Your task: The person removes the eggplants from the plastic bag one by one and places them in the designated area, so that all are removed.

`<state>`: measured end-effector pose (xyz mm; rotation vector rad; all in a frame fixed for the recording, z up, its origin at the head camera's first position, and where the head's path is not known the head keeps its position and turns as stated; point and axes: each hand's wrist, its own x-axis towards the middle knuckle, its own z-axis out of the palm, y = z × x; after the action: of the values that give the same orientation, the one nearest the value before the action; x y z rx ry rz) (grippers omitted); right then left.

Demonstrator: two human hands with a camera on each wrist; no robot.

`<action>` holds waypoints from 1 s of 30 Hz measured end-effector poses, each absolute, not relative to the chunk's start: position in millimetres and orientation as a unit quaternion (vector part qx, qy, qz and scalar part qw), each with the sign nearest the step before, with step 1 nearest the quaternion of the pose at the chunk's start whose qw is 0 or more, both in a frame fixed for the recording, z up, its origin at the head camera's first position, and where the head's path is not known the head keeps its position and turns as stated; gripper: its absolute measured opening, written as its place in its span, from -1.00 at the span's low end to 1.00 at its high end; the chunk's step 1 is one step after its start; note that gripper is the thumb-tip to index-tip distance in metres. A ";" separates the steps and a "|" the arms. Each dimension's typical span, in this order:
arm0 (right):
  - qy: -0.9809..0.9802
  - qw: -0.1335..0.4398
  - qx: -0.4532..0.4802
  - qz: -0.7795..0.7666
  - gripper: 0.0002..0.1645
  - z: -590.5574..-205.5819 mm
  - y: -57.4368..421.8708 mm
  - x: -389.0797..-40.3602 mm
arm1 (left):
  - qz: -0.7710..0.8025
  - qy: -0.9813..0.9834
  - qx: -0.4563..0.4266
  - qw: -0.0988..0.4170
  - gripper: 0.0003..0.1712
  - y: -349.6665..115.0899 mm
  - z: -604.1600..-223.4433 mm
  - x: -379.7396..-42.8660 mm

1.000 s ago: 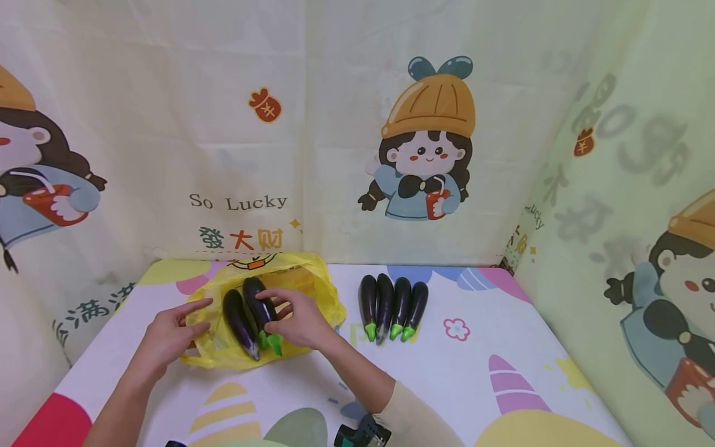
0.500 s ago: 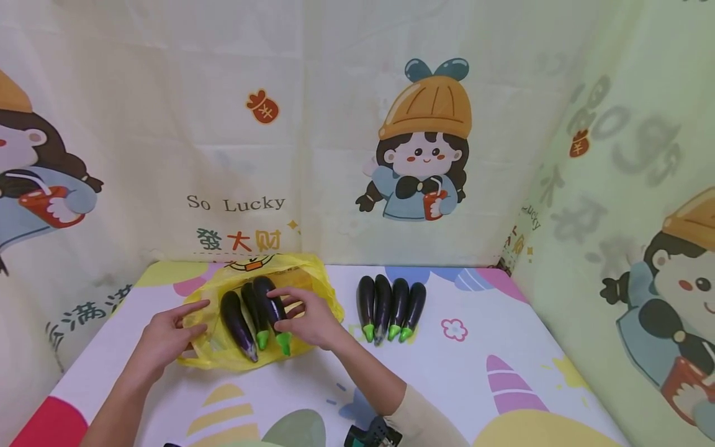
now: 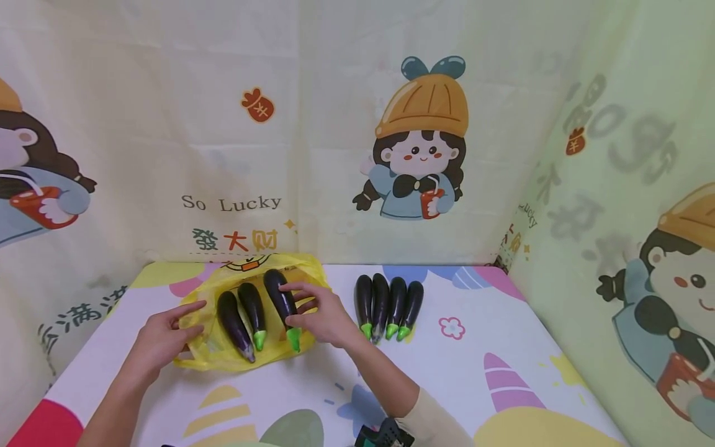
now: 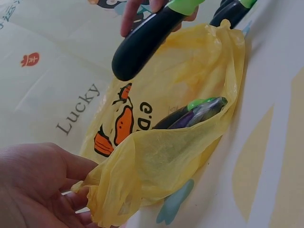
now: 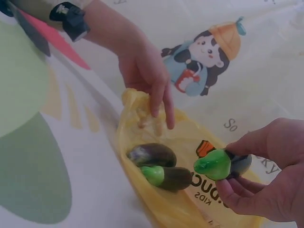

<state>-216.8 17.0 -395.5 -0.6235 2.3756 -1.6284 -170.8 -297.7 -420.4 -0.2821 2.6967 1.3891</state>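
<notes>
A yellow plastic bag [image 3: 209, 355] lies with its mouth spread toward me, and a cartoon duck print shows in the left wrist view. At its left rim my left hand [image 3: 158, 343] holds the edge, some fingers partly covered by the thin plastic. Two eggplants, one with a purplish tip [image 3: 233, 324] and one with a green stem [image 3: 252, 308], lie inside. Above the bag's right part, my right hand [image 3: 324, 315] pinches a third eggplant [image 4: 147, 45] between thumb and fingers. Its green stem [image 5: 213, 164] points toward me.
Several eggplants [image 3: 380, 304] lie side by side on the table to the right of the bag. A printed cloth [image 3: 329, 155] hangs behind the table, with another cloth wall [image 3: 592, 217] at the right. The tabletop [image 3: 424, 379] has a colourful pattern.
My right hand has moved right with its eggplant, away from the two in the bag, so a gap now parts them. My left hand stays at the rim.
</notes>
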 end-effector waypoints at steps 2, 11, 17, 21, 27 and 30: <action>0.802 0.091 -0.211 -0.551 -0.39 -394.0 19.7 -217.3 | 0.457 0.883 -0.093 0.048 -0.28 -297.8 -420.2 -171.2; 0.808 0.081 -0.186 -0.554 -0.37 -388.2 35.8 -218.0 | 0.457 0.883 -0.093 0.053 -0.27 -298.5 -420.2 -172.7; 0.808 0.065 -0.179 -0.557 -0.38 -385.0 50.8 -220.1 | 0.456 0.884 -0.087 0.048 -0.28 -297.9 -419.7 -172.3; 0.804 0.055 -0.176 -0.565 -0.40 -383.9 60.6 -221.8 | 0.454 0.886 -0.086 0.046 -0.28 -298.3 -419.8 -172.0; 0.815 0.046 -0.140 -0.561 -0.40 -385.3 75.8 -224.8 | 0.454 0.885 -0.087 0.049 -0.28 -299.2 -421.3 -172.1; 0.818 0.041 -0.121 -0.561 -0.39 -386.8 83.8 -227.3 | 0.454 0.885 -0.088 0.050 -0.28 -299.2 -421.7 -172.3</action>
<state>-227.3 83.8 -386.8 -0.3706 2.5039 -1.7197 -172.3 -299.2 -421.7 -0.2691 2.6960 1.3820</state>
